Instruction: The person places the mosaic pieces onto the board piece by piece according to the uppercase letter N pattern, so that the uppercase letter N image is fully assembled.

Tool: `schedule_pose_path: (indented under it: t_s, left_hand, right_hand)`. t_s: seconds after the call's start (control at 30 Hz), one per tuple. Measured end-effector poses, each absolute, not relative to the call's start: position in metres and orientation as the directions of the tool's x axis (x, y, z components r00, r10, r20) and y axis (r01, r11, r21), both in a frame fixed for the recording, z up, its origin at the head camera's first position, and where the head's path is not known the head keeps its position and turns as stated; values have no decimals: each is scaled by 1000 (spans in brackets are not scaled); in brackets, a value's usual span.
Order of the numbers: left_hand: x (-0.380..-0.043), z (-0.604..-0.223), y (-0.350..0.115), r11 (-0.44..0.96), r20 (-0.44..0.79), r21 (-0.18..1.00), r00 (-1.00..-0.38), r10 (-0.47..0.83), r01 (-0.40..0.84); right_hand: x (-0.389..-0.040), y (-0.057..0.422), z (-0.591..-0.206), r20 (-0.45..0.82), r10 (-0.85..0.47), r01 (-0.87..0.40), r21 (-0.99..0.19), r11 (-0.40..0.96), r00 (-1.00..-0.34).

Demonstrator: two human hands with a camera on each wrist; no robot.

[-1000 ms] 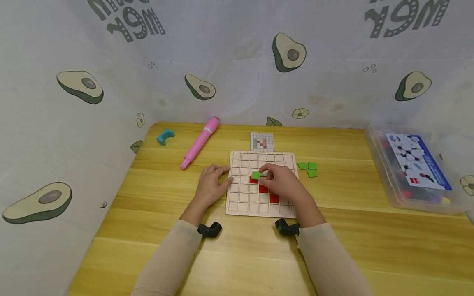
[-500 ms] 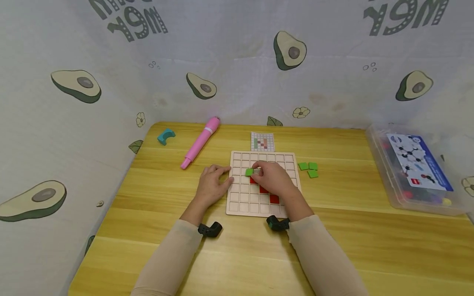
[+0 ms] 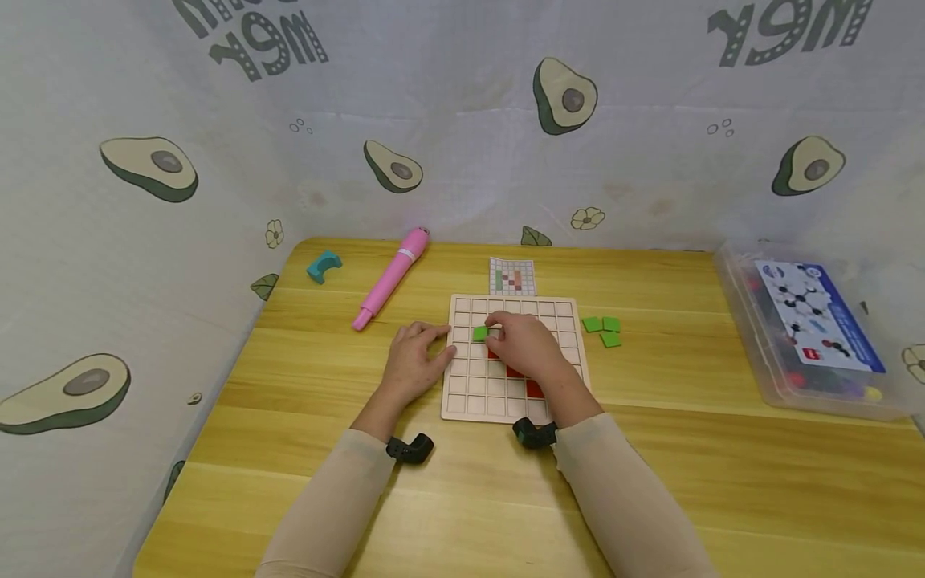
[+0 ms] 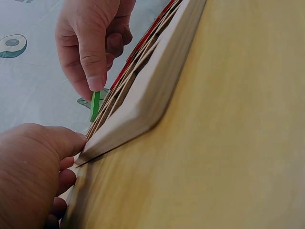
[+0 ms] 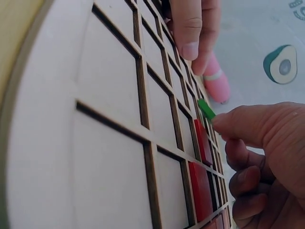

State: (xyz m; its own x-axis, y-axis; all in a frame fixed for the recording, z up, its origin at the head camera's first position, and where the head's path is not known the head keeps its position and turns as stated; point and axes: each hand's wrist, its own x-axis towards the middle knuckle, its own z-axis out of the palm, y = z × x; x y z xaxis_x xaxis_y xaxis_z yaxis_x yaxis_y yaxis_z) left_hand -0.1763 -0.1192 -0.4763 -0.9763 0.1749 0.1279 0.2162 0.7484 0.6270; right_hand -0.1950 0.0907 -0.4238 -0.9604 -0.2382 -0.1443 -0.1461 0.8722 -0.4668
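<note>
A square wooden grid board (image 3: 477,405) lies on the table. My right hand (image 3: 531,343) pinches a green square tile (image 3: 480,333) between thumb and forefinger, over the board's left part. In the right wrist view the tile (image 5: 206,109) is tilted, just above the cells. Several red tiles (image 3: 535,389) sit in cells in a diagonal line, partly hidden by the right hand. My left hand (image 3: 413,363) rests at the board's left edge, its thumb and forefinger tips touching the rim; in the left wrist view its thumb (image 4: 71,141) lies against the board's corner.
Three loose green tiles (image 3: 610,324) lie right of the board. Behind it is a printed pattern card (image 3: 512,277). A pink pen-shaped stick (image 3: 390,279) and a teal curved block (image 3: 323,266) lie at the back left. A clear plastic box (image 3: 809,321) stands at the right.
The right hand has carried the green tile leftward and slightly back across the board, from over the red tiles to left of them. The left hand stays put at the rim.
</note>
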Motion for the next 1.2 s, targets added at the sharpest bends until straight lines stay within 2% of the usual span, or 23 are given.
schedule_pose_path:
  t_s: [0.3,0.57,0.97,1.2]
  left_hand:
    - [-176,-477,-118,747,130,626,-975,180,221]
    - [-176,-477,-117,745,132,629,-974,182,224]
    - [-175,-477,-116,752,143,615,-971,189,237]
    - [-176,-476,-119,749,149,618,-972,184,237]
  right_hand:
    - [-196,88,-425,-178,-248,-144,-454,879,-952]
    - [-197,87,-426,-156,-245,-155,-437,886,-957]
    - [-183,109,-419,-152,-186,-80,-522,849,-971]
    - [-183,108,-423,-154,-253,-130,-550,825,-955]
